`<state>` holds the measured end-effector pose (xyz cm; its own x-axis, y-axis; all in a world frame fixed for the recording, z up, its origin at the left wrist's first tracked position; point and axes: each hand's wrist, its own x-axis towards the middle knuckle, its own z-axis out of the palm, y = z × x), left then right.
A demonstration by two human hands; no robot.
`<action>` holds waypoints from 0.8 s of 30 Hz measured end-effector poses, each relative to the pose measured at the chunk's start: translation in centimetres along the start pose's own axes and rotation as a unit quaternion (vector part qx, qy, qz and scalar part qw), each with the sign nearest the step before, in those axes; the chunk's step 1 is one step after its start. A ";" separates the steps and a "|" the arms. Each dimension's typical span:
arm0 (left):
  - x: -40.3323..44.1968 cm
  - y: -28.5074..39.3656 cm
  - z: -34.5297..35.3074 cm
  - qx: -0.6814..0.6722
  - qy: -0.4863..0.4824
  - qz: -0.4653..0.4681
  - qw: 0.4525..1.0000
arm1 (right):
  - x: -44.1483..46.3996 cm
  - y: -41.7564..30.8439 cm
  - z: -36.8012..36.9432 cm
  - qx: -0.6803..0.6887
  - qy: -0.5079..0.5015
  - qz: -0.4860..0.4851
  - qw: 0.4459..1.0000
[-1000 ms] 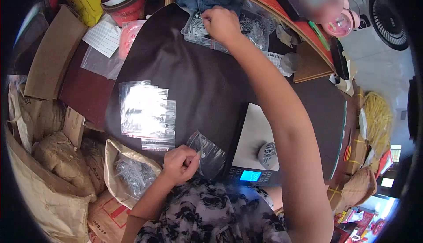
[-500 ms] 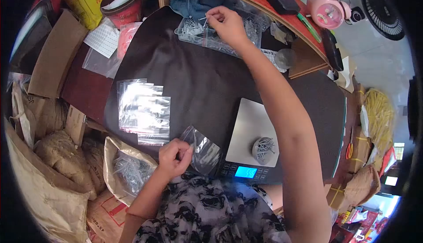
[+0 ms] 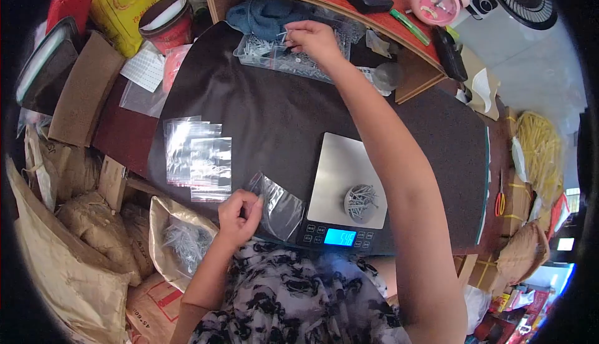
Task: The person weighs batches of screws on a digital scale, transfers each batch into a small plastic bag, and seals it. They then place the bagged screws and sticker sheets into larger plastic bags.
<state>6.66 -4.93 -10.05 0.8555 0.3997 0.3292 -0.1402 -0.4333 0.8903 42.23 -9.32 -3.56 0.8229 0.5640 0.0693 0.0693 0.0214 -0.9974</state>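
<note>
From the head view, I see the person's left hand low at the near edge, thumb and forefinger pinching the edge of a small, flat, clear plastic bag that lies on the dark brown table cover. Over at the far side, the right hand is above a clear plastic compartment box, its thumb and fingertips drawn together on what look like a few thin silver nails; how many, I can't tell. A bunched blue-grey cloth sits right behind the box. Just right of the bag is a kitchen scale with a silver steel plate, its display glowing blue, and on that plate stands a round clear cup full of silver nails. Left of it all, overlapping clear zip bags lie in a shiny pile.
</note>
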 end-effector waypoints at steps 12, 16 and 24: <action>-0.2 -0.4 -0.2 -0.026 0.000 0.003 1.000 | -3.0 -2.0 -1.2 -0.014 -0.014 -0.002 1.000; -0.3 -1.2 -0.5 -0.071 0.007 -0.001 0.997 | -10.2 -5.5 -4.0 -0.034 -0.119 -0.001 0.992; -0.4 1.9 -2.5 -0.181 -0.009 -0.060 0.982 | -26.8 -9.0 -8.6 -0.313 -0.171 -0.024 0.934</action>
<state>4.79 -3.96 -7.72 0.8852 0.4137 0.2128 -0.2032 -0.0677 0.9768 24.37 -31.72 3.74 0.5897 0.8076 -0.0032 0.5064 -0.3729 -0.7775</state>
